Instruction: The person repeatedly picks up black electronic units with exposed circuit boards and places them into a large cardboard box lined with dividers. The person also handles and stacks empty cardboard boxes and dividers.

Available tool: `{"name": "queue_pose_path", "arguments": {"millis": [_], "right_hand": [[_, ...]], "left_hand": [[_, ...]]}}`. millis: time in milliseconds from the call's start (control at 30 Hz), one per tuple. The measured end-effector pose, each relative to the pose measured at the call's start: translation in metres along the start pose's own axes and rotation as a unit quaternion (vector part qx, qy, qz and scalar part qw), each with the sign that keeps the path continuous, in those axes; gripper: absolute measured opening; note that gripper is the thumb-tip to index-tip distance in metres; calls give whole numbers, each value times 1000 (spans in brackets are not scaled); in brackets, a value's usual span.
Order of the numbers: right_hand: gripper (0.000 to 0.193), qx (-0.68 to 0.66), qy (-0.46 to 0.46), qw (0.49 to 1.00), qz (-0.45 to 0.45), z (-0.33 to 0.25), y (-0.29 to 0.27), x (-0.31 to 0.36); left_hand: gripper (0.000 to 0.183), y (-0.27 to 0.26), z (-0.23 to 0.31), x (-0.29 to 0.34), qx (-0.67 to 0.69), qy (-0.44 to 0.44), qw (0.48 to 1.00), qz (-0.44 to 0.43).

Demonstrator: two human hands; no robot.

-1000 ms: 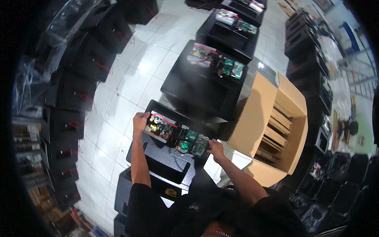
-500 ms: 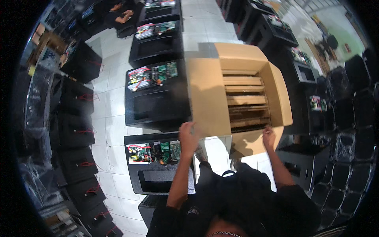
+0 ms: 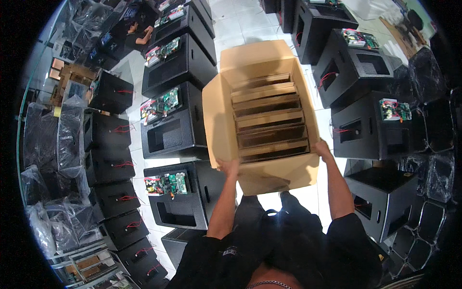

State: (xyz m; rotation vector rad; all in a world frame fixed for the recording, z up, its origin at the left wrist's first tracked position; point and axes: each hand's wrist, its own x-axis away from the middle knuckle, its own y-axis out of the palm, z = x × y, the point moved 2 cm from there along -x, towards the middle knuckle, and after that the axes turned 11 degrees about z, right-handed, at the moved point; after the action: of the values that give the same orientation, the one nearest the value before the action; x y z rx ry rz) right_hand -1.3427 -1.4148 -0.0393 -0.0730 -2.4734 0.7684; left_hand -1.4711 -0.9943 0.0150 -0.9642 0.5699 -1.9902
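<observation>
A large open cardboard box is right in front of me with its flaps folded outward. Inside it, cardboard dividers run crosswise in several rows, with dark gaps between them. At the near left corner my left hand is closed on the edge of the box, where the left and near flaps meet. My right hand grips the near right corner, its fingers partly hidden behind the cardboard. My legs are just behind the near flap.
Black speaker cabinets stand in a row left of the box, topped with green circuit boards. More cabinets line the right side. Farther left, other cabinets trail red wires. Another person is at the far left.
The box now appears farther left and more squarely before me, its right flap raised. Both hands have moved onto its near corners. My view has shifted, showing more of the right-hand cabinets.
</observation>
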Motion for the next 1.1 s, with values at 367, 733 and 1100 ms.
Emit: {"name": "queue_pose_path", "arguments": {"millis": [367, 733, 1100], "right_hand": [[51, -30, -54, 998, 0, -111, -86, 58], [65, -138, -27, 981, -137, -123, -174, -38], [66, -157, -166, 951, -210, -247, -242, -189]], "left_hand": [[46, -62, 105, 58, 187, -20, 976, -109], [85, -54, 252, 196, 133, 47, 990, 17], [85, 28, 317, 189, 224, 75, 964, 120]]}}
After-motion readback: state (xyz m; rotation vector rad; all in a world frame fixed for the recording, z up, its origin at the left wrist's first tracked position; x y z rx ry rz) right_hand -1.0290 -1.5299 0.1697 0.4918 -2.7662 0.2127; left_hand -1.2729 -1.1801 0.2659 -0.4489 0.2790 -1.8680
